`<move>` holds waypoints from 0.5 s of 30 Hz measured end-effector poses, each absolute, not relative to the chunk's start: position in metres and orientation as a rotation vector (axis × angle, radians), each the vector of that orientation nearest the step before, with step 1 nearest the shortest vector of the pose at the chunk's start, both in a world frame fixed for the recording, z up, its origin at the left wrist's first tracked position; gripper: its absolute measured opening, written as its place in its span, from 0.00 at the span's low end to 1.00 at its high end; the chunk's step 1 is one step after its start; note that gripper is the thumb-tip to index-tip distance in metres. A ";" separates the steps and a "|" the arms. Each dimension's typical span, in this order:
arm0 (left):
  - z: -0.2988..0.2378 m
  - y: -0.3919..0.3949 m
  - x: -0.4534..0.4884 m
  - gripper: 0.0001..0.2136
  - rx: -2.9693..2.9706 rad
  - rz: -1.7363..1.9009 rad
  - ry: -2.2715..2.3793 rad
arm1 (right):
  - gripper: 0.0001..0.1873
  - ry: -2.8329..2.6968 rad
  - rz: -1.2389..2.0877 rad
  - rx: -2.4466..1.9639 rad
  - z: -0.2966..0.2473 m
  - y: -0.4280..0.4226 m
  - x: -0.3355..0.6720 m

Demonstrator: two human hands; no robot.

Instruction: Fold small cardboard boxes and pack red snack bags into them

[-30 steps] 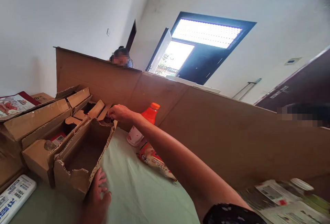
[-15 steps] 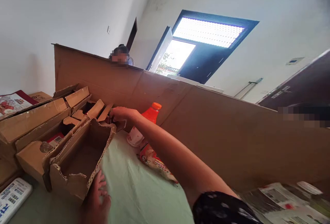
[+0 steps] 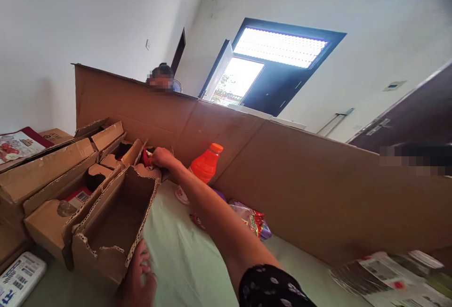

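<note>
My right hand reaches far forward to the back end of an open, torn cardboard box and is closed on a small red thing that I cannot name. My left hand rests at the box's near right corner, fingers spread against the cardboard. The box is empty inside as far as I can see. Behind my right forearm an orange bottle with a white label leans on the pale green tabletop.
Several more open cardboard boxes crowd the left side. A tall cardboard wall runs across the table's far side, with a person's head showing above it. Snack packets lie by the bottle; printed packets sit at right, a labelled packet at left.
The bottle has tipped further to the right. My right forearm has shifted and uncovers a red and purple snack packet. The right hand has moved slightly left at the box's back end.
</note>
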State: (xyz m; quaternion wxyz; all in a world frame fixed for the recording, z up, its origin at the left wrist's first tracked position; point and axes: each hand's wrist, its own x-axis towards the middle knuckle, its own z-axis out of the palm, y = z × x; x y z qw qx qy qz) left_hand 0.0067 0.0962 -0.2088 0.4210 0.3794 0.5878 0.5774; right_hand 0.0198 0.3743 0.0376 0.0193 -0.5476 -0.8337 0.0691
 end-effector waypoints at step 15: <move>-0.189 0.109 -0.007 0.34 1.033 1.393 1.485 | 0.09 -1.461 0.799 -1.236 0.107 0.337 0.163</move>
